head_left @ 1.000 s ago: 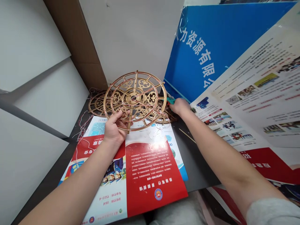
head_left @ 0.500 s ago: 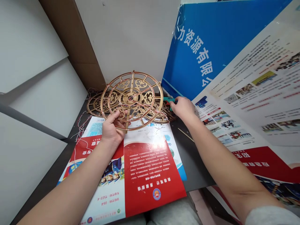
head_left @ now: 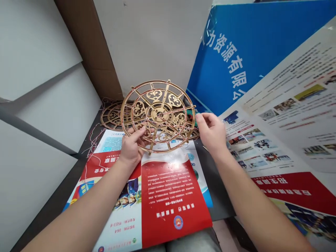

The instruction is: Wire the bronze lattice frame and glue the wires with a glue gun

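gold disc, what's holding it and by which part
The left hand holds the gold disc by its lower-left rim; the right hand is at its right edge.

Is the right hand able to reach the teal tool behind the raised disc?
Probably yes. The teal tool lies just past the right hand, by the right rim of the gold disc held up by the left hand; only that rim partly covers it.

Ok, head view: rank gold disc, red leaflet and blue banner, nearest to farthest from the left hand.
1. Gold disc: held by the left hand at its lower rim.
2. Red leaflet: lying just beneath the hand.
3. Blue banner: leaning at the back right.
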